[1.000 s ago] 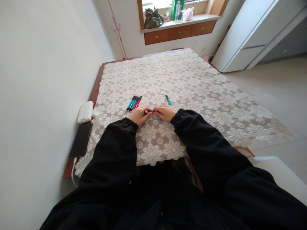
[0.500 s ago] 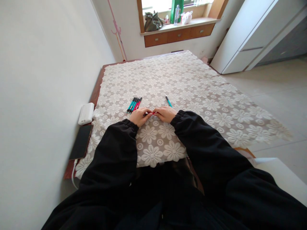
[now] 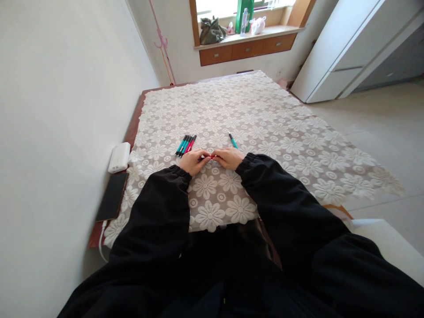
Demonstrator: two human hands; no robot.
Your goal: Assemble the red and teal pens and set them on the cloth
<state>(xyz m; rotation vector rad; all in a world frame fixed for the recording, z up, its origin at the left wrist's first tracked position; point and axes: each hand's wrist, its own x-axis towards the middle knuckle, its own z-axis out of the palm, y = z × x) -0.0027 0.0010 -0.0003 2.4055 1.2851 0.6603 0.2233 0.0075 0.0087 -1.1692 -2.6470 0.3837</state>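
My left hand (image 3: 192, 161) and my right hand (image 3: 229, 157) meet fingertip to fingertip over the lace tablecloth (image 3: 251, 119). Between them they pinch a small red pen (image 3: 211, 156), mostly hidden by the fingers. Just beyond my left hand lies a row of several teal and red pens (image 3: 185, 145), side by side. A single teal pen (image 3: 232, 139) lies just beyond my right hand. Both arms wear black sleeves.
A white power bank (image 3: 119, 157) and a black phone (image 3: 111, 195) lie on the wooden table edge at the left, by the wall. A window sill (image 3: 248, 33) with a bag and bottles is at the back; a white cabinet (image 3: 347, 48) stands right.
The view has tilted slightly downward since one second ago. My hands stay together on the red pen with only small finger motion.
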